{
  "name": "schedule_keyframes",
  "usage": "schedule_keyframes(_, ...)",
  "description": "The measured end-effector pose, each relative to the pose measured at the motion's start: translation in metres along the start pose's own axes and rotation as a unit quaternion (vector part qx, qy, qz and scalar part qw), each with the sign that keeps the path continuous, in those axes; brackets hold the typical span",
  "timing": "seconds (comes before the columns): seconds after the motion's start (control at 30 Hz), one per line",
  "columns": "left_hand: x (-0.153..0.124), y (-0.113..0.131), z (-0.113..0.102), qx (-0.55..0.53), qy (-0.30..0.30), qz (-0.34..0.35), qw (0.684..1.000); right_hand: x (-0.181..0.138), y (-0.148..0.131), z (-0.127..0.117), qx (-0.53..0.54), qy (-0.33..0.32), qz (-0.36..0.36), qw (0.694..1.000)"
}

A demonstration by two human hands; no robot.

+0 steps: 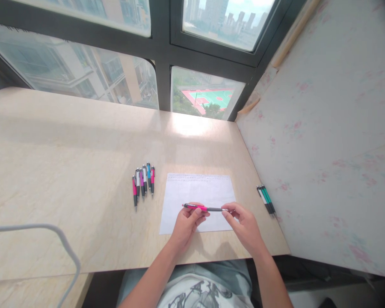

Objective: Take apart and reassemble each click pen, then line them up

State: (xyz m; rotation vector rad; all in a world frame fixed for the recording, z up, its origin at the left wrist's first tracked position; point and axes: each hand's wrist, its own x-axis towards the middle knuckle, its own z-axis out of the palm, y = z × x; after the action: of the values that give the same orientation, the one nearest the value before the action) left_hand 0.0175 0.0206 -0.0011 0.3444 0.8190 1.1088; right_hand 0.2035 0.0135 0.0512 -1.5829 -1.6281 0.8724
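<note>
A pink pen (201, 208) with a dark grip lies level between my two hands, above a sheet of paper (192, 190). My left hand (190, 222) is closed around its pink barrel, thumb on top. At the pen's silver tip, the thumb and fingers of my right hand (241, 220) pinch the end. Rows of small handwriting run along the top of the sheet; they are too small to read. To the left of the paper lies a row of several pens (143, 182) in pink, white, purple and blue, tips toward me.
Several green and white pens (267, 200) lie by the papered wall (324, 149) on the right. A grey cable (59, 233) loops over the table (67, 171) at lower left. Dark-framed windows (163, 55) stand along the far edge.
</note>
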Motion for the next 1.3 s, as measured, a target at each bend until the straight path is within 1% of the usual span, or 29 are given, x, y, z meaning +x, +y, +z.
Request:
schedule_keyframes(0.1,0.0,0.001,0.0,-0.007,0.002,-0.006,1.0,0.0,-0.002,0.0,-0.016,-0.004,-0.012,1.0)
schedule_keyframes(0.27,0.0,0.0,-0.002,-0.021,0.004,-0.015,1.0,-0.003,-0.006,-0.001,-0.054,0.003,-0.053,0.997)
schedule_keyframes(0.43,0.0,-0.001,-0.003,-0.03,0.002,-0.025,0.999,-0.006,-0.007,0.0,-0.048,0.015,-0.088,0.995)
schedule_keyframes(0.57,-0.001,-0.001,-0.002,-0.028,-0.005,-0.025,0.999,-0.006,-0.006,-0.002,-0.037,0.011,-0.108,0.993)
schedule_keyframes(0.7,-0.001,-0.001,-0.003,-0.025,-0.026,-0.029,0.999,-0.005,-0.006,-0.005,-0.016,0.001,-0.123,0.992)
schedule_keyframes(0.77,-0.001,-0.001,-0.004,-0.026,-0.03,-0.031,0.999,-0.006,-0.006,-0.002,-0.011,-0.005,-0.117,0.993)
schedule_keyframes(0.93,0.001,-0.002,-0.006,-0.038,-0.017,-0.027,0.999,-0.01,-0.003,0.013,0.039,-0.012,-0.056,0.998)
schedule_keyframes(1.03,0.001,-0.002,-0.006,-0.048,-0.02,-0.022,0.998,-0.012,-0.002,0.018,0.042,-0.016,-0.053,0.998)
schedule_keyframes(1.13,0.001,-0.002,-0.006,-0.039,-0.028,-0.025,0.999,-0.011,-0.003,0.017,0.021,-0.016,-0.061,0.998)
schedule_keyframes(1.3,-0.001,-0.003,-0.006,-0.03,-0.048,-0.033,0.998,-0.008,-0.005,0.013,-0.002,0.005,-0.047,0.999)
